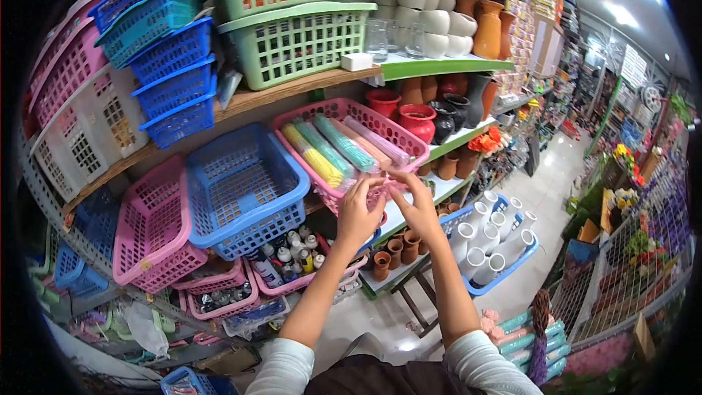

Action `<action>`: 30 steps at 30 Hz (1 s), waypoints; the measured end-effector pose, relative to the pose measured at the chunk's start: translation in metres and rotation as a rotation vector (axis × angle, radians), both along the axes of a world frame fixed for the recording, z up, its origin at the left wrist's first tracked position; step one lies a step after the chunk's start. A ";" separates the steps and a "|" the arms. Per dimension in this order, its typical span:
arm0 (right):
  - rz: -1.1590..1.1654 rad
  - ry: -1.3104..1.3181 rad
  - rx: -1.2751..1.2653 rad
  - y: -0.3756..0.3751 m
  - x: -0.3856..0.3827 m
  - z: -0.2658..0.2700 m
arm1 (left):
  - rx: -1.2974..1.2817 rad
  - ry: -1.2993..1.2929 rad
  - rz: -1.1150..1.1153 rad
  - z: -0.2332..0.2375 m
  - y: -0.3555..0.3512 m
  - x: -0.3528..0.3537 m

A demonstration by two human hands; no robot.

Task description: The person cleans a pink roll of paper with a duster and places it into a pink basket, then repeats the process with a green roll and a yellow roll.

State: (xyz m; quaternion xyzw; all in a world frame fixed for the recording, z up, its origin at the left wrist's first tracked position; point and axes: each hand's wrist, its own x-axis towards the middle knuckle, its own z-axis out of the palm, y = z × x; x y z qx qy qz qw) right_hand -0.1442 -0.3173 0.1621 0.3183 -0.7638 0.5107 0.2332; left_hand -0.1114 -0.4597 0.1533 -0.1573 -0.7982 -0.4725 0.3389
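Note:
A pink basket on the shelf holds several long bundles in clear plastic: a yellow bundle, teal bundles, a peach bundle and a lilac bundle. My left hand and my right hand meet at the basket's front rim, by the near ends of the bundles. The fingers of both are bent inward, thumbs facing each other, tips close together. Whatever lies between the fingertips is too small to make out.
Left of the basket stand a blue basket and another pink basket. Green baskets sit above. Pots line the shelves to the right. Below right, a blue crate holds white vases on the floor.

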 end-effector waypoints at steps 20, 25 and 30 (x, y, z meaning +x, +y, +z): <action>-1.096 -0.257 -0.199 0.269 0.261 -0.090 | -0.118 -0.288 -0.983 -0.086 0.291 0.097; -1.319 -0.365 -0.262 0.299 0.340 -0.109 | -0.173 -0.268 -1.206 -0.117 0.352 0.127; -1.375 -0.460 -0.387 0.336 0.390 -0.151 | -0.416 -0.349 -1.301 -0.145 0.398 0.146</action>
